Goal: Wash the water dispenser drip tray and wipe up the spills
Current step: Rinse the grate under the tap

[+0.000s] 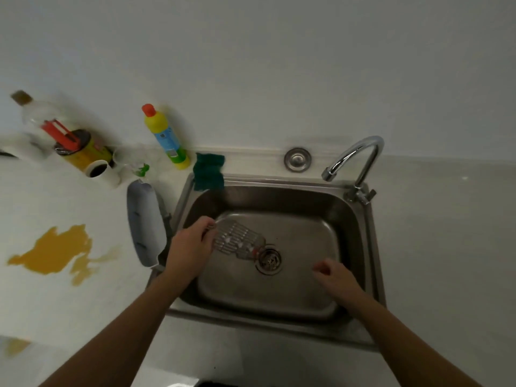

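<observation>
Left hand [190, 247] grips grate [237, 241] over sink [368, 247]; right hand [333, 275] loosely curled, empty; bottle label [167, 141] unreadable.

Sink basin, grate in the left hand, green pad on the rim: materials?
Sink basin: brushed stainless steel, dull grey sheen. Grate: probably clear or pale plastic, slotted; blur leaves it open. Green pad: looks like fibrous scouring cloth, matte, floppy over the rim.

Clear bottle [36, 118] blurred, perhaps glass, forearms cut off below
</observation>
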`<state>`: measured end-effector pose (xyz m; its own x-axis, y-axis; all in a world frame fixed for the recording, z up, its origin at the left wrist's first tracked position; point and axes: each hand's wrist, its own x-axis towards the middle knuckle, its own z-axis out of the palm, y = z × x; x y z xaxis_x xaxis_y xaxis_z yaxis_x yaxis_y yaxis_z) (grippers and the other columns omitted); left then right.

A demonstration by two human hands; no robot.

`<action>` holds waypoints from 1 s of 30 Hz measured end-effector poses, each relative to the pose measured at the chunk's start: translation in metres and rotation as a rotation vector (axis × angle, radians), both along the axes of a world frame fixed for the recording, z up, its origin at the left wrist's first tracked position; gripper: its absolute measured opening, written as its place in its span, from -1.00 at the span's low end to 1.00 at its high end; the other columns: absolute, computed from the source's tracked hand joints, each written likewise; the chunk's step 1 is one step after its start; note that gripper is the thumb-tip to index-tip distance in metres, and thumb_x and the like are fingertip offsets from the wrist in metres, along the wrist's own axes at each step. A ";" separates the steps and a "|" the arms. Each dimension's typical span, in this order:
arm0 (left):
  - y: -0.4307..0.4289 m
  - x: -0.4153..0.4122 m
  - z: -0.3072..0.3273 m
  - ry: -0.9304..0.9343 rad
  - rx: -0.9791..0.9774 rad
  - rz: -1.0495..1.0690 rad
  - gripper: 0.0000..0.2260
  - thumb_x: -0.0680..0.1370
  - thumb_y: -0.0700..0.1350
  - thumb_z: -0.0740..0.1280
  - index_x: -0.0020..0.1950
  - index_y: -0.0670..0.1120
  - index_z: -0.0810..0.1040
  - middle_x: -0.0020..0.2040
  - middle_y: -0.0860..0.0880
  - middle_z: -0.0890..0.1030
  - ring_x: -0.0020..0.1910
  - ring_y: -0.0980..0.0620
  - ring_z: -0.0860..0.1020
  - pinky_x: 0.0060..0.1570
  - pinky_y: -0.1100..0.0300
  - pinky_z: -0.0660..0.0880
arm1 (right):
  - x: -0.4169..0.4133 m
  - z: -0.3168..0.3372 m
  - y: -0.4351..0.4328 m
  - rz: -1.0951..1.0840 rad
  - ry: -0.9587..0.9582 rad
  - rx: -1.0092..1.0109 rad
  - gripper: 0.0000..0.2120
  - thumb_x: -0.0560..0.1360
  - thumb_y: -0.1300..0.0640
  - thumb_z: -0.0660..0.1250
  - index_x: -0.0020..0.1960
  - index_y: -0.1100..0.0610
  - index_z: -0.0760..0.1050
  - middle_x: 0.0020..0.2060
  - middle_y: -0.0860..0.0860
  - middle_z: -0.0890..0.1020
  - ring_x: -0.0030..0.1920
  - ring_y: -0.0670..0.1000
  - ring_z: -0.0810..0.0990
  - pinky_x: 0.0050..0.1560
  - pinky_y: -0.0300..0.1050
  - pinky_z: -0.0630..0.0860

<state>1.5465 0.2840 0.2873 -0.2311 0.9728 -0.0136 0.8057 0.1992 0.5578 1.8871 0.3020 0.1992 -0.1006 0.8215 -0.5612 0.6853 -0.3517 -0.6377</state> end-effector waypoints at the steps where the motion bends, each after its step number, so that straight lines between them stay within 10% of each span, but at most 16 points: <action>1: -0.005 -0.002 0.002 -0.013 0.053 0.043 -0.93 0.68 0.00 0.30 0.08 0.20 0.51 -0.20 0.22 0.61 -0.21 0.29 0.59 -0.14 0.30 0.53 | 0.001 -0.004 -0.010 0.003 0.009 0.011 -0.84 0.57 0.16 0.38 0.16 0.11 0.57 -0.05 0.01 0.63 0.02 0.06 0.64 -0.05 -0.15 0.50; 7: -0.038 0.007 0.008 0.003 -0.037 0.152 -0.93 0.69 -0.02 0.29 0.05 0.06 0.54 -0.15 0.08 0.66 -0.15 0.07 0.65 0.06 -0.09 0.66 | 0.016 -0.009 -0.043 0.036 -0.012 0.073 -0.70 0.54 0.13 0.36 0.26 0.04 0.49 -0.16 -0.14 0.56 -0.18 -0.18 0.53 -0.26 -0.29 0.37; 15: -0.084 0.024 0.009 -0.010 -0.077 0.204 -0.91 0.69 -0.05 0.29 0.10 0.00 0.58 -0.11 0.03 0.69 -0.15 0.02 0.69 0.03 -0.07 0.69 | 0.021 -0.003 -0.051 0.179 -0.037 0.151 -0.57 0.52 0.06 0.39 0.37 0.04 0.44 0.07 0.01 0.62 -0.04 -0.05 0.58 0.03 -0.04 0.54; 22: -0.088 0.003 0.023 -0.502 -0.038 0.261 -0.86 0.71 -0.13 0.26 0.02 -0.08 0.59 -0.27 -0.04 0.67 -0.37 0.00 0.64 -0.37 0.26 0.58 | -0.030 0.051 -0.038 0.497 -0.056 0.500 0.06 0.33 -0.43 0.42 0.65 -0.03 0.07 0.51 0.01 0.32 0.46 0.07 0.34 0.44 0.11 0.38; 30: -0.050 -0.083 0.038 -0.812 -0.108 0.221 -0.81 0.73 -0.16 0.21 0.02 -0.19 0.56 -0.36 -0.05 0.57 -0.48 0.08 0.50 -0.47 0.26 0.43 | -0.125 0.083 -0.028 0.663 -0.259 0.749 0.04 0.31 -0.50 0.28 0.63 -0.01 0.15 0.39 -0.01 0.45 0.29 0.02 0.44 0.30 -0.04 0.45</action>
<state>1.4633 0.2339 0.3251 -0.2945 0.8901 -0.3478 0.0994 0.3905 0.9152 1.7619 0.2739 0.2827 -0.6096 0.7927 0.0025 0.7442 0.5733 -0.3427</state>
